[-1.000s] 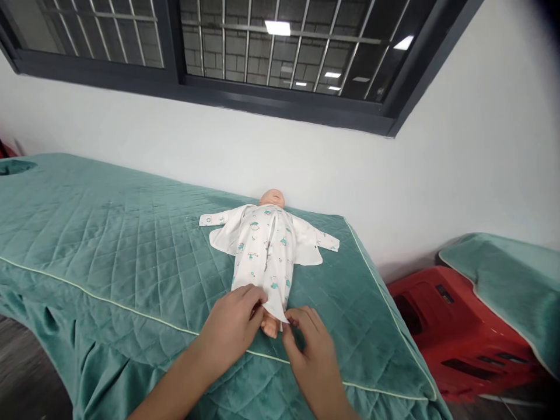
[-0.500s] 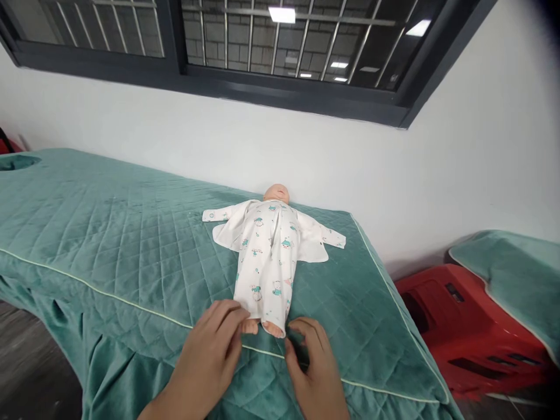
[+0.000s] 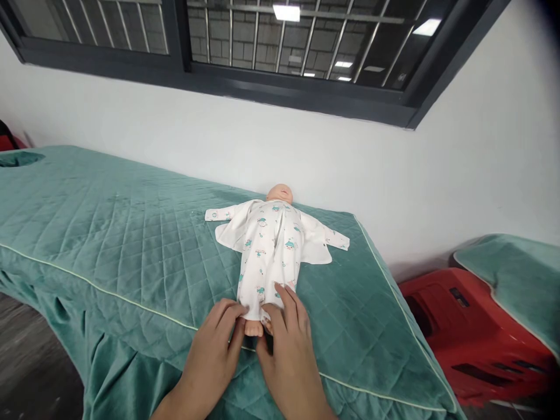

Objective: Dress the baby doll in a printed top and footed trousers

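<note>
A baby doll (image 3: 280,193) lies on its back on a green quilted bed cover, head towards the wall and feet towards me. It wears a white printed jacket (image 3: 315,245), spread open at the sides, and white printed trousers (image 3: 256,271). My left hand (image 3: 214,350) is closed at the left trouser cuff, fingertips and thumb on its outer edge beside a bare foot (image 3: 254,328). Over the other trouser leg, my right hand (image 3: 289,344) curls its fingers on the cuff, thumb near the sole. That hand mostly hides the second foot.
The green bed cover (image 3: 144,233) has piped edges, and its skirt hangs at the front left. A white wall (image 3: 210,134) and a dark-framed barred window (image 3: 297,87) stand behind. On the right is a red plastic stool (image 3: 459,326) with a green cloth (image 3: 516,274) over it.
My right hand has moved left and up, from beside the cuff onto the trouser leg. My left hand stays at the other cuff. The view has shifted slightly.
</note>
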`<move>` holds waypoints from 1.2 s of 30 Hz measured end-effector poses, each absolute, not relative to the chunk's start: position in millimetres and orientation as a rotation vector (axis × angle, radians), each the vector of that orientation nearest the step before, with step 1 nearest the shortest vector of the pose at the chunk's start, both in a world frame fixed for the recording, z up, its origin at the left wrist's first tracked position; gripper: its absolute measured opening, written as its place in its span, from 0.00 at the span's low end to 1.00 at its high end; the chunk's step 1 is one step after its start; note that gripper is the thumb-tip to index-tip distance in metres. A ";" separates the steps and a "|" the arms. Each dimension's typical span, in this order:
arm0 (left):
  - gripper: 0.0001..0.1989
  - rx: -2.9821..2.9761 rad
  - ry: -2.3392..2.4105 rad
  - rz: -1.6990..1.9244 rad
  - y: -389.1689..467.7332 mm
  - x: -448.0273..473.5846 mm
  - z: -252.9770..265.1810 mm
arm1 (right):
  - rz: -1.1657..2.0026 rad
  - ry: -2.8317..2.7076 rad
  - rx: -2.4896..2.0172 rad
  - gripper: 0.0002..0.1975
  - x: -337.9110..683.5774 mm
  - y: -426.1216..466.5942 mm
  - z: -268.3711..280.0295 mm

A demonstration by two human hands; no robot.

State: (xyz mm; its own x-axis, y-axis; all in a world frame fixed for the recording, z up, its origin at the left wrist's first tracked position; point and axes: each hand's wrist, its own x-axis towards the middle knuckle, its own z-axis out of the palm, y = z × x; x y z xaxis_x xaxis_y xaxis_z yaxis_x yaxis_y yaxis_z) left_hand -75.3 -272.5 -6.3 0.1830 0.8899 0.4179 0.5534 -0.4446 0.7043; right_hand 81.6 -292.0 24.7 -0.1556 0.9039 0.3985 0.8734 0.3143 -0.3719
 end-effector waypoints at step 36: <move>0.16 2.426 1.474 1.046 -142.5 -100.4 -16.9 | 0.114 -1.791 -1.611 0.17 153.4 -208.0 15.7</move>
State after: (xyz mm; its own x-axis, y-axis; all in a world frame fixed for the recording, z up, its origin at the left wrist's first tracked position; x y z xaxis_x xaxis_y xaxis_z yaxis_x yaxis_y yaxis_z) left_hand -100.4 -142.5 -16.9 0.2884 0.8189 0.4962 0.7387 -0.5200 0.4289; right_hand 153.4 -208.0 15.7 0.0333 0.8972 0.4403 0.8344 0.2176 -0.5064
